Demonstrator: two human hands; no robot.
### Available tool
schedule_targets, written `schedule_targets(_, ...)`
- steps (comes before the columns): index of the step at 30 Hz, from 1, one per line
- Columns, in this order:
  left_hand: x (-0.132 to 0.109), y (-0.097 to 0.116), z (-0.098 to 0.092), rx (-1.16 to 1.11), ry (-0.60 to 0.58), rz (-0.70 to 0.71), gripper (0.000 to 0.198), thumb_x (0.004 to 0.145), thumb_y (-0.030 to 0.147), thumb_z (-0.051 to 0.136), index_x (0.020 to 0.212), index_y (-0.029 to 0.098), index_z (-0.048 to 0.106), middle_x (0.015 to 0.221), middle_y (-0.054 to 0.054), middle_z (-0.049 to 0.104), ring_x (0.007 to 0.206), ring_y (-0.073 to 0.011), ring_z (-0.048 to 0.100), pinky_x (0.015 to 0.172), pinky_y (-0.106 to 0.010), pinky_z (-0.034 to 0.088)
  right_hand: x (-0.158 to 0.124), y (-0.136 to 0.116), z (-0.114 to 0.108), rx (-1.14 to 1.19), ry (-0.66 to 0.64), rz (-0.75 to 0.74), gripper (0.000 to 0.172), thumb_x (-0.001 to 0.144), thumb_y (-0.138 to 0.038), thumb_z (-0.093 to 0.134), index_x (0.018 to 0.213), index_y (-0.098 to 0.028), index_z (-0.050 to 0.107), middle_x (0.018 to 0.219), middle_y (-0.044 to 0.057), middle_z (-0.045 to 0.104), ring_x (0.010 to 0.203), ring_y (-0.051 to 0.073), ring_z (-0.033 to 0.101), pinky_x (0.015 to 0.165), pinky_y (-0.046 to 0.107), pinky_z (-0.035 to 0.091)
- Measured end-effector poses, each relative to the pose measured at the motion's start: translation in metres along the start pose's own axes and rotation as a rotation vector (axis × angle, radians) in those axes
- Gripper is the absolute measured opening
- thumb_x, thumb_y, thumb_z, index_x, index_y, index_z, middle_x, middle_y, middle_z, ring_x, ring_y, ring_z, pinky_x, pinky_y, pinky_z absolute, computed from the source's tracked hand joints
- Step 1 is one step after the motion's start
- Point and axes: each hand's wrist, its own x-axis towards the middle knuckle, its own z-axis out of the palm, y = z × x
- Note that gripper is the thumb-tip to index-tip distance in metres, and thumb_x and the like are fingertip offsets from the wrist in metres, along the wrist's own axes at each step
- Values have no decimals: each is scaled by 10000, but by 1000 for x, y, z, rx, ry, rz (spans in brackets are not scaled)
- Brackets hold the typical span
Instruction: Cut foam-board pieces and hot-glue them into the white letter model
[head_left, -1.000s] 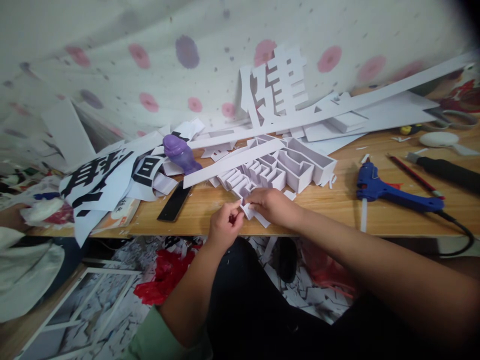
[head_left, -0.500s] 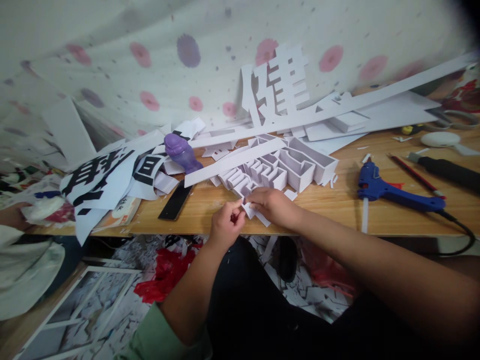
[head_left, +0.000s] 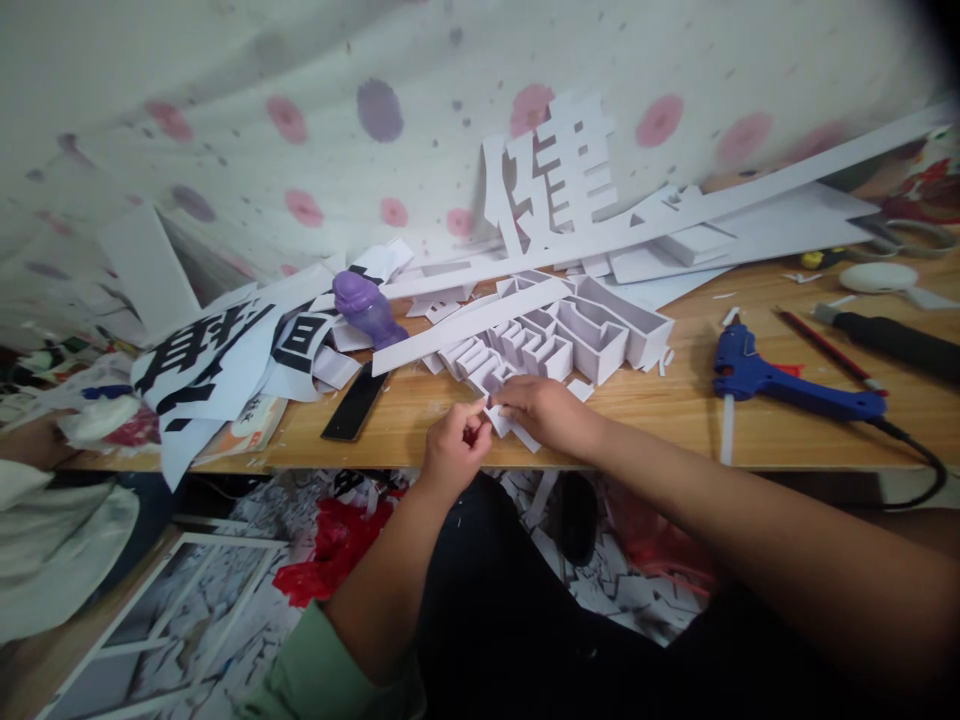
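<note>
A white foam-board letter [head_left: 592, 335] with raised walls lies at the front of the wooden table, its near end between my hands. My left hand [head_left: 455, 445] is closed, thumb and fingertips pinching the near wall of the letter. From the right, my right hand [head_left: 551, 412] pinches the same corner, fingers bent down and fingertips partly hidden. The two hands almost meet there. Across the letter's far left part rests a long white strip [head_left: 472, 325]. Small white offcuts [head_left: 581, 390] lie beside it.
To the right are a blue glue gun [head_left: 795, 385], a red-black pencil [head_left: 832, 350] and a black-handled tool [head_left: 900, 345]. A phone [head_left: 354, 403], a purple bottle [head_left: 367, 308] and printed sheets [head_left: 217, 350] lie left. A cut-out character [head_left: 559, 175] leans behind. Another person's sleeve [head_left: 60, 540] shows at far left.
Both hands keep their pinch at the same corner of the letter. The view has shifted very slightly; nothing else has visibly moved.
</note>
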Motion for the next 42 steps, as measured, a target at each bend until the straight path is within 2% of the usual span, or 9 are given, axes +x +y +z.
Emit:
schedule_targets(11,-1,-1,1,25,2,-19,246,790,164,553,1034,174,581,592,65,521,504,-75,492,553,-182,432,1,-5,-4,-20,-5,35,144,830,-48,550,858,-130,666,791,51,623,748,162,564,689,248,419)
schedule_targets(17,-2,-2,1,25,-3,-23,241,795,167,550,1035,170,575,586,65,516,497,-75,490,535,-180,425,1,-5,-6,10,-17,20,212,804,6,552,896,-138,679,837,53,649,801,164,582,719,241,428)
schedule_targets(30,-2,-3,2,36,-11,-39,247,791,174,549,1036,177,579,604,62,532,524,-79,509,564,-186,436,1,-5,-4,-3,-23,41,196,822,-29,558,926,-132,688,824,59,646,793,168,576,715,252,421)
schedule_targets(42,-2,-6,-4,0,-120,-11,283,813,187,551,1095,182,534,606,66,543,520,-80,512,556,-188,432,0,-4,-9,12,-73,85,183,816,-54,562,865,-180,684,881,29,690,822,165,611,729,251,425)
